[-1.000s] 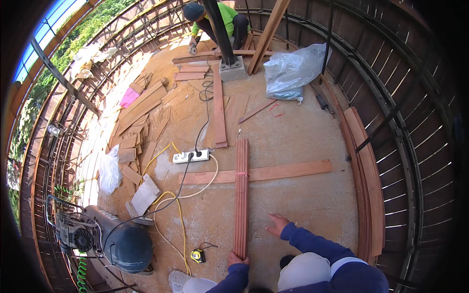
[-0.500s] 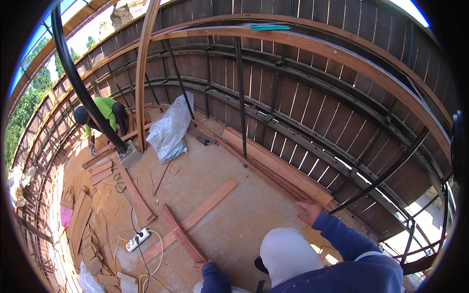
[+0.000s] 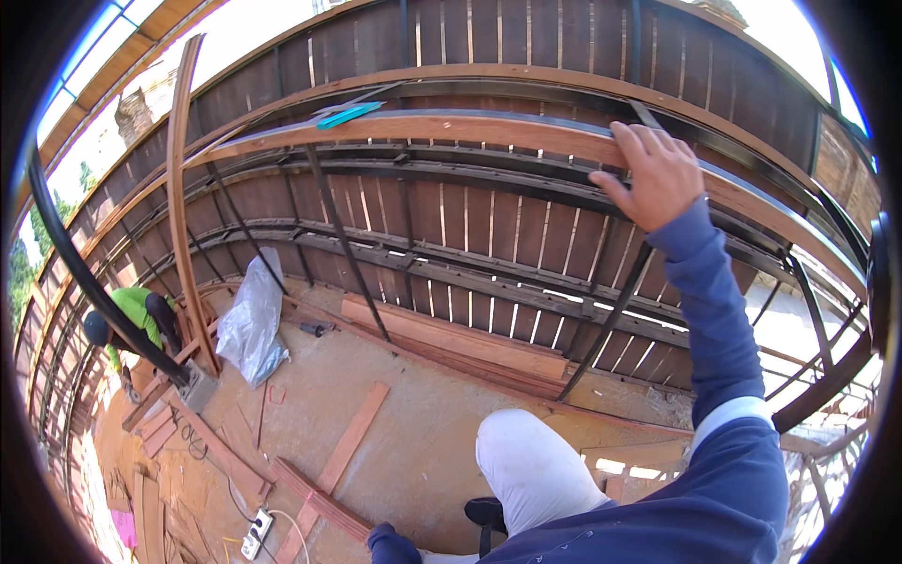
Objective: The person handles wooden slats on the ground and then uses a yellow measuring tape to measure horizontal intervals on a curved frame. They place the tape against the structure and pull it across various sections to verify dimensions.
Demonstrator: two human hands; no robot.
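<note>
My right hand point(image 3: 653, 174) is raised at the long curved wooden rail point(image 3: 519, 132), its fingertips over the rail's top edge and its fingers and thumb spread apart. Low in the view, my left sleeve point(image 3: 395, 550) reaches toward the end of a bundle of reddish wood strips point(image 3: 319, 498) on the floor; the fingers of that hand are hidden. The bundle lies across a flat plank point(image 3: 352, 437). My bent knee point(image 3: 512, 451) is beside them.
A co-worker in green point(image 3: 136, 315) bends by a black post point(image 3: 70, 254). An upright board point(image 3: 188, 216), plastic sheeting point(image 3: 249, 324), stacked planks point(image 3: 451, 338), a power strip point(image 3: 256, 534) and metal struts point(image 3: 348, 244) surround me. A turquoise object point(image 3: 348, 115) rests on the rail.
My right hand rose from low over the floor up to the wooden rail. My view turned right and upward toward the curved wall; my left arm stayed low by the strip bundle.
</note>
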